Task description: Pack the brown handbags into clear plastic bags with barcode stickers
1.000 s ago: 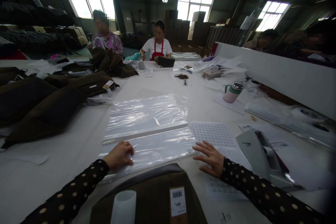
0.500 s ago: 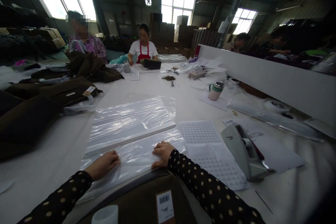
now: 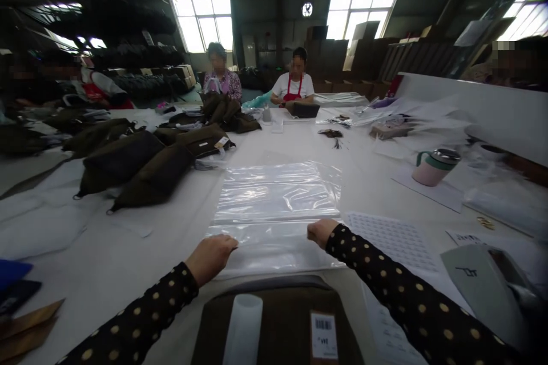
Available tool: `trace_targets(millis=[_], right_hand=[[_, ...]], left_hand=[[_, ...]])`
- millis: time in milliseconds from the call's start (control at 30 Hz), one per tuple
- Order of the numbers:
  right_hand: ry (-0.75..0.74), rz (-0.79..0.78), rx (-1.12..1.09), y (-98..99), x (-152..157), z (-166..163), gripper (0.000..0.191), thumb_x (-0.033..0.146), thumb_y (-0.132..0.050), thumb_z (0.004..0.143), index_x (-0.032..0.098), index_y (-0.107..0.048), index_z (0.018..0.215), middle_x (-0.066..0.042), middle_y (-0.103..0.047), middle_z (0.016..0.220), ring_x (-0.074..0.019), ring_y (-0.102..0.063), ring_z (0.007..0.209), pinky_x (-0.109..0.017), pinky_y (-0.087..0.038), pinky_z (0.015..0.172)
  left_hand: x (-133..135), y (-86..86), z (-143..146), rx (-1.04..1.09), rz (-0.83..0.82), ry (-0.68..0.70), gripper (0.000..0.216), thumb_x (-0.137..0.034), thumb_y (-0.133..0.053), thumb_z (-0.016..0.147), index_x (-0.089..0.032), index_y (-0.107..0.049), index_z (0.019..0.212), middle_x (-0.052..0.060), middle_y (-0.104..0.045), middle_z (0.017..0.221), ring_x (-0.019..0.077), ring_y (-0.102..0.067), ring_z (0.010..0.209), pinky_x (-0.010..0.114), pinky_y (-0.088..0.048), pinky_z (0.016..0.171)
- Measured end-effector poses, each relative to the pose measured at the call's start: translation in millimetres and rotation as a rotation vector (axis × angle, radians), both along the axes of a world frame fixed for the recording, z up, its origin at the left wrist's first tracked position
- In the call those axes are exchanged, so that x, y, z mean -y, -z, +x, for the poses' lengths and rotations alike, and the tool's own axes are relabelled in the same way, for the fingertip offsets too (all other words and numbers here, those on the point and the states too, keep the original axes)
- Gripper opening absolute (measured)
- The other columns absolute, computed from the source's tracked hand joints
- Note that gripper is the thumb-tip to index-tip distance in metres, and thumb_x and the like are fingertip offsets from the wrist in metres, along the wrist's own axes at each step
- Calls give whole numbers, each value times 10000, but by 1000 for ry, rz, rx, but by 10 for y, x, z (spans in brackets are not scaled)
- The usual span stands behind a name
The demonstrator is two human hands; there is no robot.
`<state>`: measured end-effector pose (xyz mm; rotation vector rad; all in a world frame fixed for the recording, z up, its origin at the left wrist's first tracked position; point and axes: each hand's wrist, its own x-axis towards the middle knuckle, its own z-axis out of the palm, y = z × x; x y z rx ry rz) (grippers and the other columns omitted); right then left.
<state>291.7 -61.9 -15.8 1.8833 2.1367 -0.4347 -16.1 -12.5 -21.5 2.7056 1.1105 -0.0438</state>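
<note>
A stack of clear plastic bags (image 3: 274, 191) lies flat on the white table in front of me, shiny and wrinkled. My left hand (image 3: 213, 258) is closed at the left side of the near bag, its fingers curled over the film. On the opposite side, my right hand (image 3: 322, 232) is likewise closed with the plastic pinched in its fingers. Nearest to me, below both hands, sits a dark brown fabric bag (image 3: 282, 319) with a dark top edge. It carries a barcode tag (image 3: 324, 335) and a whitish translucent roll (image 3: 245, 328).
Sheets of printed labels (image 3: 394, 239) and a grey tape dispenser (image 3: 479, 285) lie on the right, near a pink mug (image 3: 435, 168). More brown bags (image 3: 158, 168) are heaped on the left. Across the table, people work, including one in a red apron (image 3: 293, 88).
My view has swung left. Both hands have gone from resting on the plastic with loosely bent fingers to closing on its sides.
</note>
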Motion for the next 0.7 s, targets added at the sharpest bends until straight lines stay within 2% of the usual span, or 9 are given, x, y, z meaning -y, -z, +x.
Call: trace_targets(millis=[100, 200, 233, 333, 367, 433, 533, 600, 700], right_hand=[[-15, -35, 46, 68, -38, -102, 149, 295, -641, 737, 179, -682, 821, -105, -688, 838, -264, -635, 850, -322, -463, 704], [-25, -21, 88, 179, -89, -181, 284, 318, -746, 625, 163, -666, 850, -124, -683, 866, -288, -637, 835, -339, -471, 667], [-28, -8, 97, 208, -97, -188, 324, 327, -759, 606, 162, -658, 866, -126, -680, 876, -293, -637, 832, -347, -471, 662], [-23, 39, 110, 250, -75, -153, 433, 448, -745, 593, 153, -629, 889, -128, -675, 865, -307, -635, 809, -367, -470, 646], [-16, 62, 104, 253, -54, -130, 485, 525, -700, 614, 148, -612, 907, -127, -672, 858, -310, -632, 809, -372, -469, 645], [-8, 128, 52, 253, -6, -87, 529, 620, -537, 718, 144, -571, 949, -117, -659, 855, -293, -624, 814, -369, -461, 659], [-58, 212, -61, 255, 32, -41, 313, 415, -367, 889, 169, -554, 934, -77, -630, 884, -216, -607, 840, -309, -437, 703], [-87, 215, -80, 253, 17, -12, 245, 276, -339, 907, 182, -565, 905, -60, -616, 889, -186, -601, 831, -278, -424, 691], [-78, 202, -57, 228, -39, 66, 257, 266, -328, 913, 182, -571, 927, -60, -617, 885, -195, -605, 793, -283, -417, 636]], left_hand=[[-152, 109, 7, 31, -62, -54, 173, -306, -538, 799, -176, -579, 693, 42, -627, 740, 188, -575, 720, 269, -391, 642], [-345, 174, 120, 49, -77, -62, 307, -438, -694, 632, -170, -545, 637, 24, -601, 657, 193, -564, 666, 254, -377, 580], [-390, 180, 154, 55, -82, -60, 327, -468, -681, 633, -171, -547, 649, 20, -594, 638, 194, -561, 652, 253, -375, 569], [-450, 188, 177, 89, -123, -24, 310, -428, -449, 833, -176, -569, 700, 15, -615, 678, 158, -570, 664, 235, -393, 604], [-450, 197, 157, 98, -142, -3, 312, -371, -387, 871, -180, -581, 719, 13, -629, 719, 142, -577, 688, 222, -400, 632], [-434, 230, 96, 99, -184, 39, 249, -285, -405, 864, -191, -603, 746, 1, -650, 773, 120, -587, 728, 196, -402, 671], [-405, 276, 14, 70, -199, 32, 176, -245, -454, 830, -196, -613, 771, 0, -654, 720, 127, -590, 684, 204, -403, 638], [-399, 259, -5, 60, -157, -15, 212, -316, -433, 847, -193, -604, 818, 17, -644, 705, 151, -585, 660, 233, -400, 608], [-410, 130, -1, 60, -73, -37, 278, -443, -474, 813, -203, -582, 901, 39, -640, 785, 193, -582, 721, 274, -398, 639]])
